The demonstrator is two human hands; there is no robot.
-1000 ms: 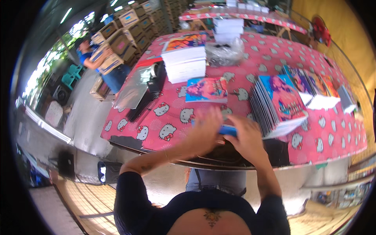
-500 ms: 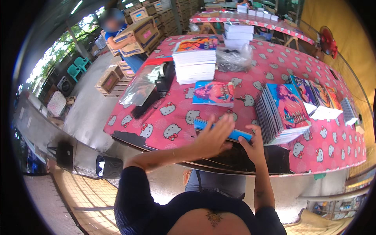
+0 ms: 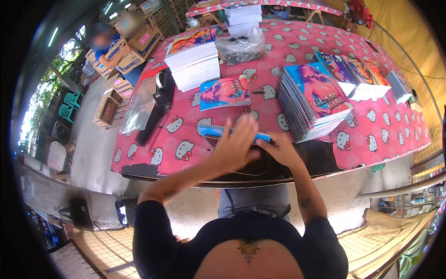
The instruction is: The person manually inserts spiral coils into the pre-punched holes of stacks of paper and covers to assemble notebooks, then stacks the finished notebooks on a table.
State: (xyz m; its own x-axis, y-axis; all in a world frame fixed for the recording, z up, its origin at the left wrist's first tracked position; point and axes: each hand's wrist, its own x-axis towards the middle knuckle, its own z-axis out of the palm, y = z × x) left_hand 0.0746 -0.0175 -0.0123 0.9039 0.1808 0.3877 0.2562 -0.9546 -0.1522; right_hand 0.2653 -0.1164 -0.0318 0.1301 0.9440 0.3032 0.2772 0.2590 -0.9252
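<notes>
A blue-covered spiral notebook (image 3: 210, 130) is tipped up at the table's near edge, its coiled spine uppermost. My right hand (image 3: 277, 148) grips its right end, thumb and fingers closed on it. Across its middle lies my left hand (image 3: 238, 143), fingers stretched out and blurred by motion, hiding part of the spine. A thin coil (image 3: 189, 124) shows at the notebook's left end. Just beyond sits a book with a blue and pink cover (image 3: 225, 93). To the right of my right hand rises a stack of spiral notebooks (image 3: 313, 100) with similar covers.
A tall stack of unbound books (image 3: 194, 67) stands far left, beside a clear plastic bag (image 3: 241, 46). A black tool (image 3: 162, 95) and plastic sheeting (image 3: 139, 111) lie left. More notebooks (image 3: 367, 86) stand at right. Another person (image 3: 109, 56) handles cardboard boxes (image 3: 144, 42) beyond the table.
The view has shifted, so the table's things appear farther left and higher. My left hand's fingers now point more away from me; my right hand keeps its hold on the notebook.
</notes>
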